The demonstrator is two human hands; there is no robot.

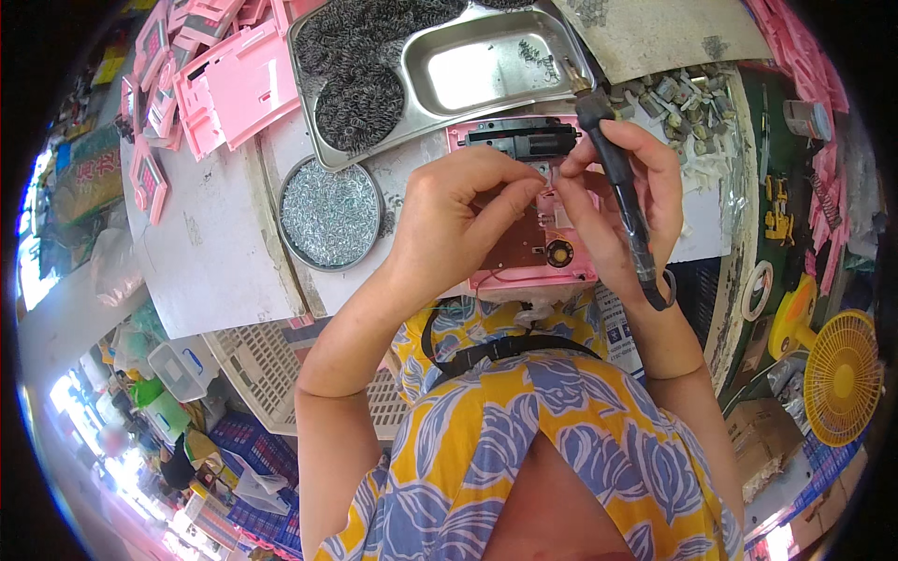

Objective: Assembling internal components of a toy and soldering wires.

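Observation:
My right hand point(601, 229) holds a soldering iron point(613, 154) with a black handle, its metal tip pointing away from me. The thumb and a fingertip of that hand also pinch close to my left hand point(449, 210). My left thumb and forefinger are pressed together over the work, on something too small to make out, perhaps a wire end. Beneath both hands lies a pink plastic housing point(533, 278) with a brown board point(513, 245) and a round black part point(559, 252). Across its far end sits a long black component point(524, 138). My fingers partly hide the housing's middle.
Beyond the housing stands a metal tray point(468, 79) with many dark springs point(360, 107). A round dish point(282, 220) of small screws is to its left. Pink covers point(234, 89) pile far left, small metal motors point(678, 103) far right. A yellow fan point(842, 379) stands right.

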